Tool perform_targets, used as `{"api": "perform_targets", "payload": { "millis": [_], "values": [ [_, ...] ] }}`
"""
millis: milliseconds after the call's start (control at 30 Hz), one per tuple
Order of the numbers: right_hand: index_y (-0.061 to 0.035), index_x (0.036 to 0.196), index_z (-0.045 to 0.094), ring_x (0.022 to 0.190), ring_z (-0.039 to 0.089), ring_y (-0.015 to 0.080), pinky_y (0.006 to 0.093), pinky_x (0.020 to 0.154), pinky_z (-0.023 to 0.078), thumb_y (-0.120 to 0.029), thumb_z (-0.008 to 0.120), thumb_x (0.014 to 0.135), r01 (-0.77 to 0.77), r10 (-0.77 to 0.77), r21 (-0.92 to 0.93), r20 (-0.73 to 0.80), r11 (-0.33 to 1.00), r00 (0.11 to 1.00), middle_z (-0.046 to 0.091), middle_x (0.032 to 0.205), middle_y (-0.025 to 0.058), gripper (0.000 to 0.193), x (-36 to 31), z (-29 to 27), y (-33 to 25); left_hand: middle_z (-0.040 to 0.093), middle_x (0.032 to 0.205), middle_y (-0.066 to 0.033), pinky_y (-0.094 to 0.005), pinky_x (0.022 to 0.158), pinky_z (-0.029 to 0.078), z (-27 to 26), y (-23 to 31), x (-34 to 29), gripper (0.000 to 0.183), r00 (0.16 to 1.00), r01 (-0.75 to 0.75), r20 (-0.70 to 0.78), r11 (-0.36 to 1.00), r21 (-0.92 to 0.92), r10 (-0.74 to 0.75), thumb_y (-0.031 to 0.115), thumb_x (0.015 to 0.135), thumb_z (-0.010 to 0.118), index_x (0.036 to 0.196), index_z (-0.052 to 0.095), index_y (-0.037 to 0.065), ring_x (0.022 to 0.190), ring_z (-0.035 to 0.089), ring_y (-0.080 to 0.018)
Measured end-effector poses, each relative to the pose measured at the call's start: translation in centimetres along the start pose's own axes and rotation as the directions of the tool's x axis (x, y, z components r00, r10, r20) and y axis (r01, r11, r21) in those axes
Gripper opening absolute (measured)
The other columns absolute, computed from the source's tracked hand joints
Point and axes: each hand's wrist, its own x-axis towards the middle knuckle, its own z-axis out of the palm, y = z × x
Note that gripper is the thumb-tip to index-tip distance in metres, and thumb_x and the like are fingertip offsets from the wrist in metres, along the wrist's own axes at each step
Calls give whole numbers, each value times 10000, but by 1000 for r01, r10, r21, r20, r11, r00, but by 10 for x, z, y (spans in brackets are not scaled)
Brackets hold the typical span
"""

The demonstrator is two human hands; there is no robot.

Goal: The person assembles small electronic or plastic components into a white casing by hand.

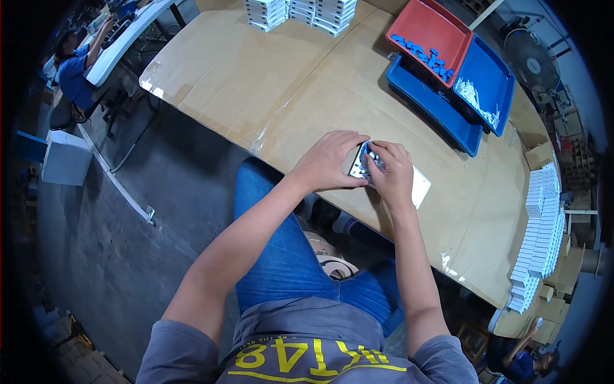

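Note:
At the table's near edge, a small flat panel (359,168) with a shiny, dotted face and a bit of blue at its top sits between my hands. My left hand (327,160) grips its left side, fingers along the far edge and thumb along the near one. Over its right part my right hand (395,173) is bent, with thumb and fingertips pressed onto the face; whether they pinch a small part is hidden. Beside the right wrist lies a flat white plate (420,187), partly covered by that hand.
A red tray (440,22) with small blue parts (441,69) rests on a blue tray (472,142). Another blue tray (504,72) holds thin white pieces (476,102). White stacks (327,14) stand at the back, white boxes (537,237) at the right. Two people work farther off.

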Motion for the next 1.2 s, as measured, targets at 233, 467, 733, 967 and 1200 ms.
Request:
{"api": "perform_targets", "payload": {
  "millis": [233,467,733,967,1200],
  "values": [
    [-34,1048,799,1015,666,286,430,935,495,-140,810,839,20,-20,-27,26,999,999,746,1086,83,234,0,0,1,616,1416,-186,-474,1181,406,2,0,0,874,1000,6,0,1000,14,-6,433,715,909,1425,580,43,1358,545,-369],
    [21,1159,762,1142,631,317,469,968,483,-175,763,902,113,-99,-103,138,988,986,684,1235,156,324,-6,-2,-7,611,1417,-174,-474,1177,420,6,-8,-5,845,1000,22,-19,1000,-9,-22,368,721,911,1431,577,52,1356,545,-370],
    [35,1271,705,1308,566,313,630,1128,380,-329,696,971,158,-68,-258,324,953,944,631,1339,174,471,-1,-11,-13,599,1370,-162,-453,1142,459,-3,-2,3,850,997,63,43,995,-73,-60,278,694,905,1437,554,61,1321,551,-370],
    [53,1270,700,1323,561,295,704,1145,348,-363,667,986,168,-39,-326,368,931,929,634,1333,167,504,3,-10,-24,602,1337,-165,-516,1183,410,-4,-1,4,823,998,16,63,1000,-19,-14,246,675,870,1418,559,75,1313,549,-380],
    [5,1263,719,1333,561,314,717,1163,313,-296,667,982,-9,97,-261,325,965,941,630,1367,181,415,1,-14,-22,583,1341,-171,-557,1226,346,-5,10,3,848,998,-32,65,997,70,28,344,697,872,1428,544,66,1309,546,-375]
  ]
}}
